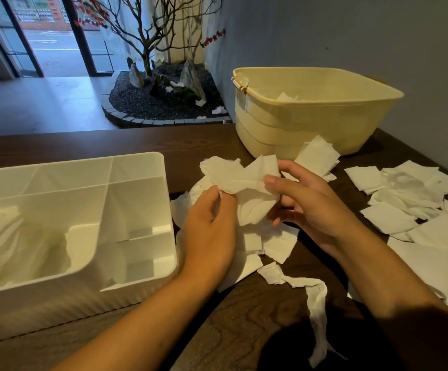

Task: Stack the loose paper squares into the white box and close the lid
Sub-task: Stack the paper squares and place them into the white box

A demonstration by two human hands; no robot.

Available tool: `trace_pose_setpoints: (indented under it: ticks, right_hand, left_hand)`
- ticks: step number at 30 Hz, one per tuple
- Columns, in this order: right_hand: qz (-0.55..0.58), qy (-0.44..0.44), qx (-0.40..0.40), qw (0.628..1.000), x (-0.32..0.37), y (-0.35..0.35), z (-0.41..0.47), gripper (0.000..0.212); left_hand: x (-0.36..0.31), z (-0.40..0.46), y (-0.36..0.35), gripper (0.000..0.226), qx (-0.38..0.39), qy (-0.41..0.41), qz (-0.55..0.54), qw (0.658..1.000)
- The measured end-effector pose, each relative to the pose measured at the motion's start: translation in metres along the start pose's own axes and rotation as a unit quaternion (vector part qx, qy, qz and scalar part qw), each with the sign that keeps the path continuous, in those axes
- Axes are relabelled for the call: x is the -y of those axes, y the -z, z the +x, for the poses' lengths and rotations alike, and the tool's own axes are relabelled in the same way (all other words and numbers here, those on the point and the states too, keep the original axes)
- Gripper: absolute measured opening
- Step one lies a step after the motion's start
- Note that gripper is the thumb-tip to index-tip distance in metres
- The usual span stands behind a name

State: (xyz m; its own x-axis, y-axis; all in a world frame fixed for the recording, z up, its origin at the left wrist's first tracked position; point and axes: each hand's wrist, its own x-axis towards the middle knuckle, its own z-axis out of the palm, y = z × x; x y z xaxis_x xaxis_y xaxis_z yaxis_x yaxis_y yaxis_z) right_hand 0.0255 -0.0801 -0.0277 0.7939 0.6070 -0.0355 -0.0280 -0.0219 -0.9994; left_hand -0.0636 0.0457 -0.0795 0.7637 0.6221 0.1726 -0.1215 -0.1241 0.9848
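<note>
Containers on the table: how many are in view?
2. The white box sits open at the left with paper inside; the yellow tub stands at the back right against the wall, also holding paper. Neither one's lid is visible.

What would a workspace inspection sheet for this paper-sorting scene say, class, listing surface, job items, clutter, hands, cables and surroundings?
Surface: dark wooden table.
Job's things: white box open, divided into compartments, some paper in its left part; no lid seen. Loose paper squares spread at right.
Clutter: yellow tub with paper inside; torn paper strip near the front edge.
Hands: left hand and right hand both hold a crumpled paper bundle.
Cables: nothing seen.
Surroundings: bare-branched tree in a gravel bed, glass doors, grey wall.
</note>
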Motion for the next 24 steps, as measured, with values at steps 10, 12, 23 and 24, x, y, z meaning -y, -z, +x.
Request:
trace_pose_setpoints:
  ticks: [10,12,23,24]
  right_hand:
    - [-0.270,0.157,0.004,0.950,-0.009,-0.002,-0.005,0.083]
    - [-0.314,0.200,-0.018,0.928,-0.011,-0.005,-0.005,0.076]
    - [-0.221,0.212,-0.043,0.951,-0.009,-0.004,-0.005,0.013]
    - [-0.207,0.202,-0.047,0.956,-0.009,-0.003,-0.005,0.010]
  left_hand:
    - [-0.009,-0.001,0.001,0.051,-0.013,-0.025,-0.011,1.000]
    - [-0.006,0.000,0.001,0.044,-0.011,-0.025,-0.012,1.000]
    - [-0.011,-0.002,0.001,0.024,0.003,-0.020,-0.003,1.000]
    - [-0.012,-0.003,0.001,0.024,0.006,-0.019,0.002,1.000]
